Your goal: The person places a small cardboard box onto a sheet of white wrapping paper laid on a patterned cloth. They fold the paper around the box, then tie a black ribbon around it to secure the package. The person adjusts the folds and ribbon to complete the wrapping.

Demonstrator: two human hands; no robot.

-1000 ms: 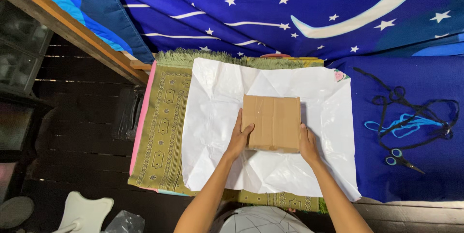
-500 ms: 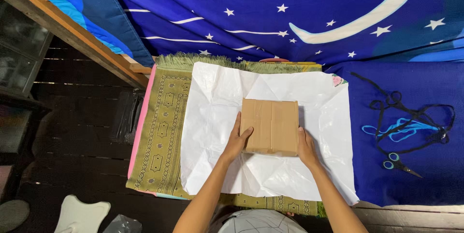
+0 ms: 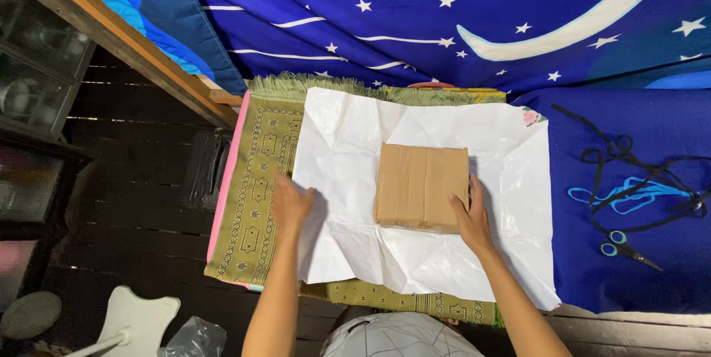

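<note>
1. The blue star-and-moon cloth (image 3: 444,16) covers the far side and runs down the right, under everything on that side.
2. The white wrapping sheet (image 3: 511,179), creased and spread flat, lies in the middle, over a green patterned mat (image 3: 255,179) with a pink edge that shows at its left and near sides.
3. The brown cardboard box (image 3: 421,185) sits flat on the sheet, about at its centre.
4. My right hand (image 3: 468,216) rests against the box's near right corner, fingers laid along the right side, thumb on the near edge.
5. My left hand (image 3: 292,201) is at the sheet's left edge, well apart from the box, fingers loosely spread; I cannot tell whether it grips the sheet.
6. Black and blue cords (image 3: 637,179) lie tangled on the cloth at the right.
7. The scissors (image 3: 629,249) with blue-green handles lie just near of the cords.
</note>
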